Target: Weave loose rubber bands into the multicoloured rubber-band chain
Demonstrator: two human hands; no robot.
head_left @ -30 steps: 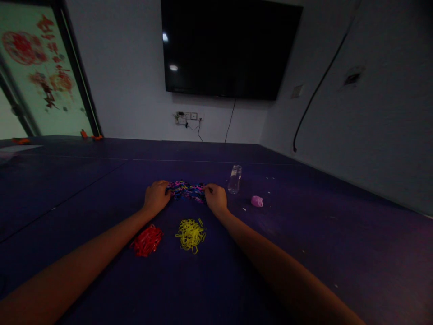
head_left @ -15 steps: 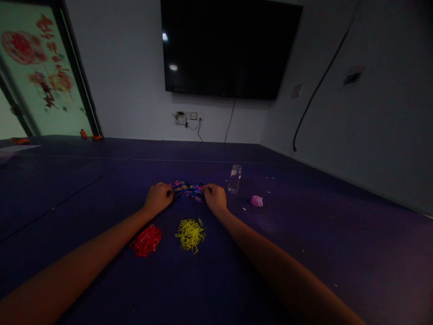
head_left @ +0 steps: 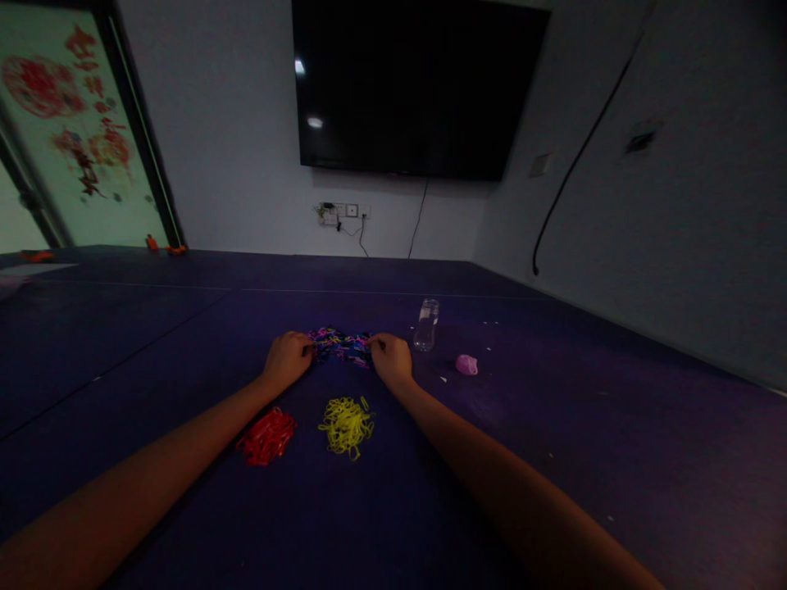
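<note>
A pile of mixed-colour paper clips (head_left: 341,345), mostly blue, pink and dark, lies on the purple surface between my two hands. At its left edge my left hand (head_left: 288,358) is closed, with the fingers curled in at the clips. My right hand (head_left: 391,357) is at the opposite edge, thumb and fingers drawn together against the pile. What either hand pinches is too small to make out. Nearer to me are a heap of red paper clips (head_left: 268,436), beside my left forearm, and a heap of yellow paper clips (head_left: 346,426) between the forearms.
Just past my right hand stands a clear bottle (head_left: 426,325) without a lid. A small pink cap-like object (head_left: 466,365) lies to its right, with white scraps around. The purple surface (head_left: 381,524) reaches back to a wall with a large black screen (head_left: 418,90).
</note>
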